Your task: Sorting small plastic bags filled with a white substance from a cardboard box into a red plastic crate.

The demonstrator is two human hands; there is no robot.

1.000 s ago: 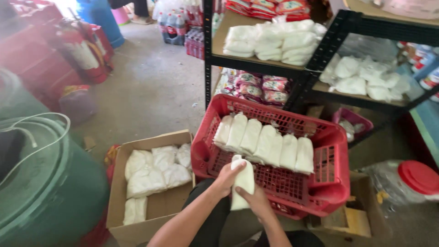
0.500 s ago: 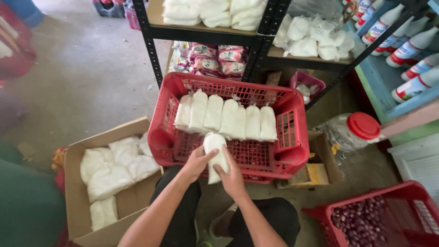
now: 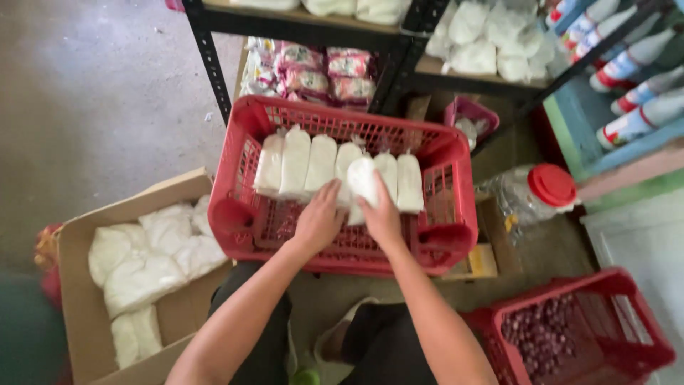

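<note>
A red plastic crate [image 3: 235, 214] sits on the floor in front of me with a row of several white packed bags [image 3: 296, 160] standing along its far side. My left hand [image 3: 318, 221] and my right hand [image 3: 381, 217] are both inside the crate, together holding one white bag [image 3: 362, 180] upright against the row. The bag's lower part is hidden behind my fingers.
A cardboard box [image 3: 78, 235] with several white bags [image 3: 142, 271] stands at the left. A second red crate [image 3: 641, 335] with dark small items is at lower right. A jar with a red lid [image 3: 552, 185] lies beside it. Black shelves [image 3: 206, 57] with more bags stand behind.
Both hands have carried the white bag forward from the crate's near edge to the row of bags. The camera has tilted further down and to the right.
</note>
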